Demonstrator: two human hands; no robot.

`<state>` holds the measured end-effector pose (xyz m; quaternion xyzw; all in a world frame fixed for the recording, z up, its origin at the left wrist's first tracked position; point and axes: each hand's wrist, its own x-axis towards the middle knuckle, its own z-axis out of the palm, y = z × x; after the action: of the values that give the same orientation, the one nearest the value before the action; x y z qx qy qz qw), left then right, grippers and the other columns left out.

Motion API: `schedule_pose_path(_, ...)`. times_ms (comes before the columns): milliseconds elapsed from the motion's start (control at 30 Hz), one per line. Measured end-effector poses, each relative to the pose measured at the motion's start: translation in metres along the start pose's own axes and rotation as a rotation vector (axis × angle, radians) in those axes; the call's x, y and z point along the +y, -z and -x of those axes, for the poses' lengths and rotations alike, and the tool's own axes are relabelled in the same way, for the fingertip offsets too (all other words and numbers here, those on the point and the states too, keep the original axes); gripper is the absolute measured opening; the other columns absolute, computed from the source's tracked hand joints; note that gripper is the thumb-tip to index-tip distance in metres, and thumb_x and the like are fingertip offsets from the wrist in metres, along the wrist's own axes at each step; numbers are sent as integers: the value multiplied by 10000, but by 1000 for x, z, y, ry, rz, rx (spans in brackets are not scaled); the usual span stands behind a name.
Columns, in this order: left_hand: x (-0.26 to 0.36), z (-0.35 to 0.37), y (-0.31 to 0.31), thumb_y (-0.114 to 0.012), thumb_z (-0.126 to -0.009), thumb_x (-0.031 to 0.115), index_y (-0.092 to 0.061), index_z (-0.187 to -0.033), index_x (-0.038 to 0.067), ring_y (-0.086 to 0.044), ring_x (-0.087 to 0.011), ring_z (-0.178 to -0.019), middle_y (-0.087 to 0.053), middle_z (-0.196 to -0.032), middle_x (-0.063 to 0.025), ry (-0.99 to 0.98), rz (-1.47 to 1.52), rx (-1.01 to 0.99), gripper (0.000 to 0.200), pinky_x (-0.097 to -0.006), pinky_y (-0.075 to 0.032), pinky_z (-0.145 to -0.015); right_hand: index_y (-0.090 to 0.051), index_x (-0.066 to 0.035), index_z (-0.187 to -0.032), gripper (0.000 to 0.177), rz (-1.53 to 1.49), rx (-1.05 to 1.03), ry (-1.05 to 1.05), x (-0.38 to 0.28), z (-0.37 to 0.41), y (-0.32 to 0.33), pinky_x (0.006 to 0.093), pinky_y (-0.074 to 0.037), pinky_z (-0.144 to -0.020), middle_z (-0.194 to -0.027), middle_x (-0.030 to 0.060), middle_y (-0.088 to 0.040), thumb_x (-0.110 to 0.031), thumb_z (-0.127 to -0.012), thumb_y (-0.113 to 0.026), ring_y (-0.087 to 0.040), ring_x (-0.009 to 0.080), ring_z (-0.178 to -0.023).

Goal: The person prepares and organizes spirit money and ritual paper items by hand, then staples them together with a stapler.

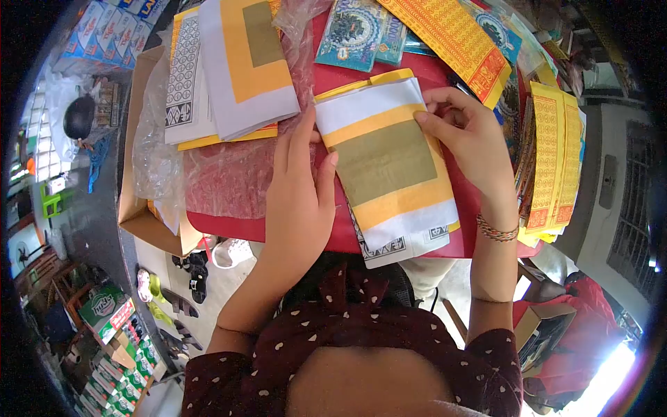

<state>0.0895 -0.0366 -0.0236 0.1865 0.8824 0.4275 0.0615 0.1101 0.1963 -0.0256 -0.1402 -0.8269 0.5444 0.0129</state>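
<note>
A stack of white paper sheets with a yellow border and a gold square (pixel 389 163) lies on the red table (pixel 222 226) in front of me. My left hand (pixel 300 187) rests flat on the stack's left edge, thumb against the paper. My right hand (pixel 467 139) pinches the stack's upper right edge with its fingertips. A woven bracelet (pixel 497 229) sits on my right wrist. Under the stack, sheets with a black printed pattern (pixel 385 249) stick out at the near edge.
A second pile of the same papers (pixel 243 62) lies at the back left on clear plastic wrap (pixel 156 156), beside an open cardboard box (pixel 139 215). Yellow-and-red printed sheets (pixel 552 160) hang at the right; colourful packs (pixel 361 31) lie behind. Sandals (pixel 187 278) are on the floor.
</note>
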Motion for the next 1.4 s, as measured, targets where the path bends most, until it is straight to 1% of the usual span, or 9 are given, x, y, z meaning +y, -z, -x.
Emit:
schedule_pose_path(433,12,9,3,-576,-920,91,-424,-1373,43,-606,-252,-725,-508,-1195,-169,10,46,-49,481,-353,-516,-666,-651,4,-1031,236,62,182,69,4,-4,-9,255,-481,-666,-824,37,-620,-98,-822,-695,-548,106,-686)
schedule_pose_path(533,17,15,9,-620,-888,94,-428,-1377,53,-594,-256,-793,-515,-1198,-169,120,131,-141,527,-363,-509,-706,-649,-4,-1046,255,178,210,115,1,-5,-11,286,-494,-672,-842,80,-638,-94,-812,-693,-570,152,-682)
schedule_pose_path(633,15,21,15,-748,-768,71,-476,-1354,42,-563,-192,-920,-558,-1204,-110,-55,-93,-168,647,-313,-474,-773,-644,-10,-1053,263,264,241,187,-2,-5,-12,309,-501,-674,-846,105,-641,-89,-806,-687,-585,192,-687)
schedule_pose_path(767,9,23,16,-800,-698,133,-431,-1376,44,-473,-314,-1169,-510,-1298,-146,-234,-199,-208,776,-436,-372,-987,-630,-22,-1073,264,310,246,244,-2,-4,-14,338,-507,-680,-872,123,-631,-83,-818,-666,-604,236,-704)
schedule_pose_path(833,8,25,11,-803,-690,160,-396,-1388,36,-423,-379,-1243,-480,-1329,-169,-242,-160,-231,817,-473,-329,-1027,-616,-84,-1179,348,349,215,180,-4,-3,-15,242,-430,-565,-825,8,-603,-117,-841,-691,-442,74,-588)
schedule_pose_path(1067,-3,35,1,-840,-658,139,-304,-1420,-4,-350,-334,-1331,-344,-1458,-188,-186,-22,-213,942,-443,-258,-1094,-611,-91,-1195,357,362,300,377,10,-6,-17,237,-421,-548,-854,20,-603,-118,-846,-683,-434,68,-577)
schedule_pose_path(1167,-8,36,-3,-850,-645,80,-258,-1433,-36,-324,-307,-1359,-292,-1480,-188,-173,18,-239,992,-409,-243,-1143,-606,-63,-1187,339,350,274,325,7,-2,-17,266,-459,-587,-895,66,-613,-128,-860,-663,-527,137,-622)
schedule_pose_path(1233,-8,37,-3,-845,-647,73,-249,-1438,-34,-313,-306,-1365,-289,-1481,-187,-152,91,-234,996,-406,-241,-1144,-600,-28,-1165,301,546,326,327,4,3,-18,332,-502,-673,-978,121,-607,-126,-882,-623,-613,261,-748)
schedule_pose_path(1400,-2,35,5,-838,-661,102,-254,-1451,-35,-270,-324,-1384,-272,-1490,-198,-137,-126,-290,992,-401,-221,-1147,-604,-12,-1120,255,565,283,240,-4,8,-23,413,-522,-732,-1043,153,-582,-143,-905,-568,-628,363,-849)
